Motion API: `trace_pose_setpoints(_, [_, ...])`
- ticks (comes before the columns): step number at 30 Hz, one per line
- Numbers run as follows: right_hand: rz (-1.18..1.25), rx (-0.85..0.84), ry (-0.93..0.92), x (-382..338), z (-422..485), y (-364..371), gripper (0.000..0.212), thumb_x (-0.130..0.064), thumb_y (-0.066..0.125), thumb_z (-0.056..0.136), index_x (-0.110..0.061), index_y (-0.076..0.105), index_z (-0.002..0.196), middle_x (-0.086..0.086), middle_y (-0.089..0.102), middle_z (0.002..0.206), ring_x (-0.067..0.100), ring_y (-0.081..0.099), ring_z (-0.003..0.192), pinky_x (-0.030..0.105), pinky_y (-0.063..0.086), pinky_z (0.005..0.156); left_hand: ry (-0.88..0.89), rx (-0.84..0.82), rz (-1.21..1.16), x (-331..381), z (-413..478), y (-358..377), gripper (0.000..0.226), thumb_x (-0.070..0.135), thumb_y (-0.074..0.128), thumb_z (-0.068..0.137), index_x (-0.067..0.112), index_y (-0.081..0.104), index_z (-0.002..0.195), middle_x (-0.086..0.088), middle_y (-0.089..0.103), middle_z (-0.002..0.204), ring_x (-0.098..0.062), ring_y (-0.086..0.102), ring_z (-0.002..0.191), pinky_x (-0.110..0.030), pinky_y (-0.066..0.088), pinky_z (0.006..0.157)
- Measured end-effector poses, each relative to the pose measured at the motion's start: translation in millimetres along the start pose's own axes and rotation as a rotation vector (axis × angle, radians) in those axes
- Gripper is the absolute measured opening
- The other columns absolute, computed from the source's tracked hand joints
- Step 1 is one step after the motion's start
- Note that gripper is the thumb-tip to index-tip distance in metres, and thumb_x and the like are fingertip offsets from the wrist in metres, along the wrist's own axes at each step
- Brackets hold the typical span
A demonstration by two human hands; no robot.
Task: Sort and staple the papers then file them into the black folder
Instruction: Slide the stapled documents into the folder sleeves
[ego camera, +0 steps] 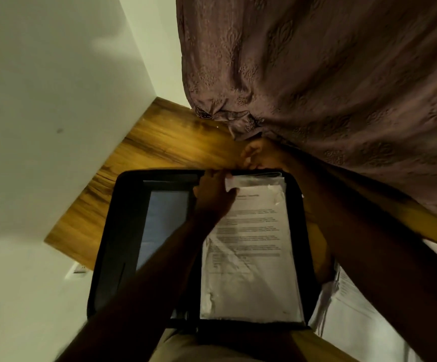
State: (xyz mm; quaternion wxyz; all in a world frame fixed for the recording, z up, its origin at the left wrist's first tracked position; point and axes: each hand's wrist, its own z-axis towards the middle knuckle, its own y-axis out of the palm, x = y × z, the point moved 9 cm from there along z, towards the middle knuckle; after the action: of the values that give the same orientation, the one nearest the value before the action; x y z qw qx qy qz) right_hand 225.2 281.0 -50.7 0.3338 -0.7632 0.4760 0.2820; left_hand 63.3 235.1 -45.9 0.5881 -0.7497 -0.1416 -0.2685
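Papers [254, 257], hdr end far, in black folder [113, 231]

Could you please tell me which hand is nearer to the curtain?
Right. The right hand sits just past the far edge of the black folder, right beneath the curtain; the left hand is farther off, over the open folder, pinching the top corner of the papers.

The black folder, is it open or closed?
Open: the black folder lies spread flat, both inner halves showing, a printed sheet in its right half.
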Motion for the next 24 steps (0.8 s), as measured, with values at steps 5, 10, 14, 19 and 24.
trace_pose_setpoints(5, [0.010,0.444,-0.106,46,-50,-31,0.018,0.001,0.066,0.090,-0.014,0.069,0.100,-0.001,0.065,0.092,0.012,0.062,0.084,0.032,0.054,0.082,0.049,-0.171,-0.055,42,-50,49,0.032,0.042,0.069,0.088,0.023,0.057,0.111,-0.004,0.057,0.110,-0.026,0.056,0.107,-0.044,0.051,0.091])
trace_pose_setpoints(10, [0.032,0.757,-0.002,115,-117,-16,0.016,-0.017,0.077,0.083,-0.017,0.071,0.098,0.005,0.072,0.108,0.024,0.065,0.100,0.037,0.053,0.087,0.185,-0.135,0.090,66,-104,71,0.051,0.045,0.064,0.090,0.017,0.053,0.131,-0.012,0.052,0.128,-0.033,0.052,0.113,-0.045,0.047,0.089])
trace_pose_setpoints(14, [0.113,0.706,0.089,153,-142,26,0.033,-0.013,0.079,0.081,-0.008,0.068,0.111,0.011,0.069,0.116,0.029,0.065,0.106,0.041,0.055,0.090,0.226,-0.126,0.130,68,-136,85,0.059,0.048,0.058,0.090,0.018,0.048,0.140,-0.015,0.040,0.150,-0.037,0.040,0.136,-0.052,0.038,0.103])
trace_pose_setpoints(19, [0.220,0.788,0.066,162,-166,39,0.043,-0.007,0.078,0.081,-0.004,0.059,0.120,0.014,0.064,0.117,0.028,0.063,0.105,0.032,0.051,0.080,0.172,-0.145,0.121,73,-160,88,0.072,0.061,0.030,0.086,0.014,0.050,0.136,-0.017,0.040,0.150,-0.038,0.036,0.141,-0.054,0.034,0.106])
trace_pose_setpoints(24, [0.412,0.533,0.075,161,-180,60,0.013,-0.014,0.067,0.093,-0.015,0.072,0.104,0.009,0.072,0.107,0.026,0.068,0.094,0.036,0.057,0.078,0.117,-0.128,0.040,88,-173,74,0.057,0.048,0.060,0.090,0.016,0.046,0.135,-0.009,0.044,0.142,-0.032,0.043,0.131,-0.052,0.040,0.099])
